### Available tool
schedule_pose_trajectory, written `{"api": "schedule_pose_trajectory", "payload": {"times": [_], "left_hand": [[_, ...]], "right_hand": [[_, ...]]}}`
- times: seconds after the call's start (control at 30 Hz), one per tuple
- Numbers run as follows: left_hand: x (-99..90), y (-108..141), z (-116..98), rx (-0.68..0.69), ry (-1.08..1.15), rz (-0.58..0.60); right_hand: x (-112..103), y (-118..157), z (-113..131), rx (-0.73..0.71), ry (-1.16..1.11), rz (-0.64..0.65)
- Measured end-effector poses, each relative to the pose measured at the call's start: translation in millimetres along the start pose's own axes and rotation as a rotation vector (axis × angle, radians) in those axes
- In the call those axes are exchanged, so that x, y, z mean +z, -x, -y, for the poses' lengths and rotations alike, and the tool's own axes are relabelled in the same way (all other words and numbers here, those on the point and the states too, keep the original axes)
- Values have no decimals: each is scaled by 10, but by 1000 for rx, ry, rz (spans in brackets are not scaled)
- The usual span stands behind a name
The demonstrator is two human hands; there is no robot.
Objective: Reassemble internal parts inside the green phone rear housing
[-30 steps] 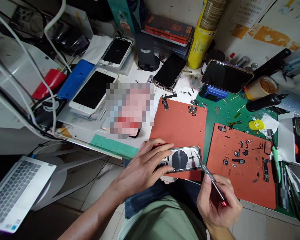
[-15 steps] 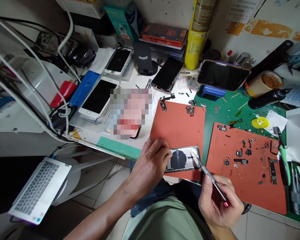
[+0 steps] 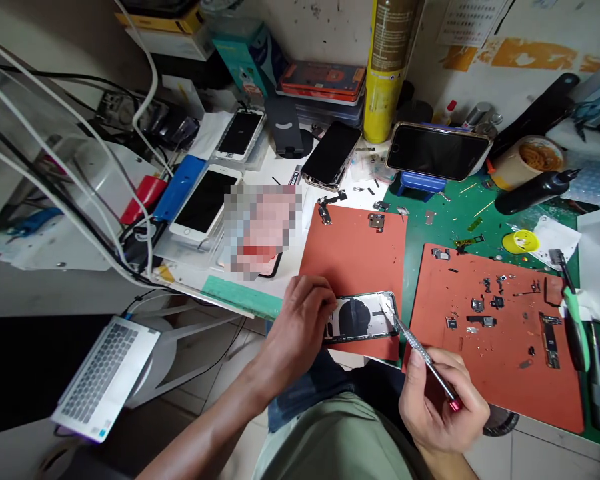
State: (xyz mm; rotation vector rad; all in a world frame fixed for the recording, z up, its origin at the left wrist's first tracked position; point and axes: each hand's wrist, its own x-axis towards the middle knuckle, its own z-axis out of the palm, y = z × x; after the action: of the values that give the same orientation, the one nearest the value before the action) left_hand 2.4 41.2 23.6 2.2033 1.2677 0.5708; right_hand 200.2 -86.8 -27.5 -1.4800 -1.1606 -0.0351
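Observation:
An opened phone housing (image 3: 377,325), with a dark round patch on its pale inside, lies at the front of the left orange mat (image 3: 353,250). Its left end is under the fingers of my left hand (image 3: 305,313), which are closed on that edge; the fingertips are partly hidden. My right hand (image 3: 443,400) grips a pen-like precision knife (image 3: 427,360) with a knurled silver handle and a red end. The knife's thin tip is over the right end of the housing; whether it touches, I cannot tell.
Small phone parts (image 3: 485,321) are scattered on the right orange mat (image 3: 505,380). A phone on a blue stand (image 3: 420,183) stands behind, beside a yellow can (image 3: 380,107). A white phone (image 3: 205,203) lies left. Cables (image 3: 95,150) hang far left, above a laptop (image 3: 105,380).
The camera view has shifted slightly. My left hand stays at the housing's left end, and the knife tip stays over its right end with little visible movement.

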Motion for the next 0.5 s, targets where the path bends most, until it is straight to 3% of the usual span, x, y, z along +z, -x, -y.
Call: {"api": "schedule_pose_trajectory", "payload": {"times": [0.1,0.23,0.33,0.5], "left_hand": [[-106,-31,37,-148,164,-28],[-89,-245,26,-262,355,71],[45,-561,-51,-207,342,145],[270,-1012,-216,-123,276,173]], "right_hand": [[-2,22,-22,-4,-17,-4],[27,15,-14,-15,-14,15],[49,-1,-4,-37,-14,4],[57,-3,-8,-53,-1,2]]}}
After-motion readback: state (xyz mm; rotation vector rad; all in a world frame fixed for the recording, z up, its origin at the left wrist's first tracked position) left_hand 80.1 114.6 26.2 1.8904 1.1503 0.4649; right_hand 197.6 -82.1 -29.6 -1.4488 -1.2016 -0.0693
